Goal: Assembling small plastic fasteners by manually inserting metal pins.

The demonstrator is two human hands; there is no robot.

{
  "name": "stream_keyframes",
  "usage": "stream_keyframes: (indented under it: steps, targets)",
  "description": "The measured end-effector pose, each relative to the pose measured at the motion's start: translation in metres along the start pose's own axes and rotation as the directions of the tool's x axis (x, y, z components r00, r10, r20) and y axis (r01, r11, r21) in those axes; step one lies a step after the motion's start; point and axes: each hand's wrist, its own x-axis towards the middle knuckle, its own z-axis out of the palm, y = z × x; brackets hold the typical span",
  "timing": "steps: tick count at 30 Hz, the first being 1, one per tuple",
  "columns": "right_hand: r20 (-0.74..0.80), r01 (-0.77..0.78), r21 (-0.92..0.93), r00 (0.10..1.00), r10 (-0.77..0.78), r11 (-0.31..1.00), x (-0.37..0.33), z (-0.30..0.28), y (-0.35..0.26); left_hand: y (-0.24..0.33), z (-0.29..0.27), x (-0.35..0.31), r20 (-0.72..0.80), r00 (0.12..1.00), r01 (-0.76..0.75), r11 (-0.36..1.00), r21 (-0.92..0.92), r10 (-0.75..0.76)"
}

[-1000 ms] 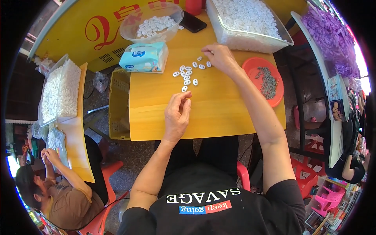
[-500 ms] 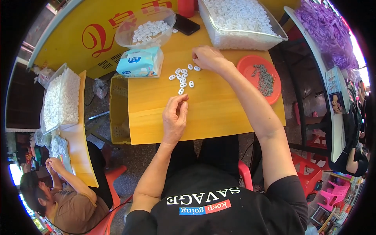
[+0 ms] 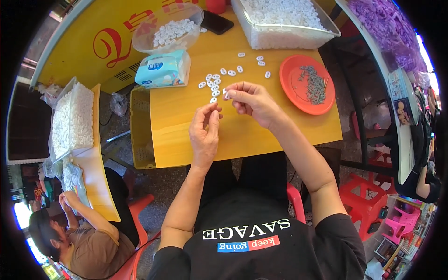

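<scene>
Over the middle of the table, my right hand pinches a small white two-hole oval piece between thumb and fingers. My left hand is just to its left and nearer, its fingers curled and its thumb close to the index finger; anything between those fingertips is too small to make out. Beyond the left fingertips lies a cluster of white oval pieces with two dark holes each. Several more lie scattered farther back, among them a white oval piece near the red plate.
The red plate with small grey-green pins stands at the right. A large clear tub of white pieces, a phone, a clear bowl and a tissue pack line the back. A co-worker sits at lower left.
My right hand has come back from the far side toward my left hand, with a white oval piece in its fingertips. More loose pieces now show on the table's far part.
</scene>
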Motion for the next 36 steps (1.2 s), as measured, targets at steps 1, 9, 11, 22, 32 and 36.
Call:
stream_keyframes:
  steps: [1, 9, 11, 22, 32, 36]
  targets:
    - [0.000, -0.064, 0.104, 0.998, 0.065, 0.992, -0.006, 0.002, 0.004, 0.006, 0.003, 0.001, -0.026, 1.000, -0.013, 0.999, -0.029, 0.013]
    - [0.035, -0.062, 0.272, 0.998, 0.055, 0.960, -0.034, 0.015, 0.023, 0.011, 0.012, -0.001, -0.018, 0.999, -0.043, 0.998, 0.047, 0.044]
    - [0.012, 0.025, 0.162, 1.000, -0.028, 0.987, -0.035, 0.014, 0.025, 0.013, 0.011, -0.003, -0.014, 0.999, 0.033, 0.998, -0.058, -0.034]
    - [-0.111, 0.153, 0.089, 0.983, -0.143, 0.984, -0.046, 0.019, 0.034, 0.023, 0.015, -0.007, 0.122, 0.969, 0.245, 0.915, -0.321, -0.217]
    - [-0.158, 0.268, -0.129, 0.945, -0.286, 0.955, -0.053, 0.021, 0.035, 0.008, 0.019, -0.009, 0.068, 0.971, 0.238, 0.902, -0.361, -0.230]
    - [-0.122, 0.308, -0.214, 0.933, -0.339, 0.927, -0.052, 0.016, 0.029, 0.005, 0.015, -0.007, 0.096, 0.970, 0.243, 0.901, -0.360, -0.223]
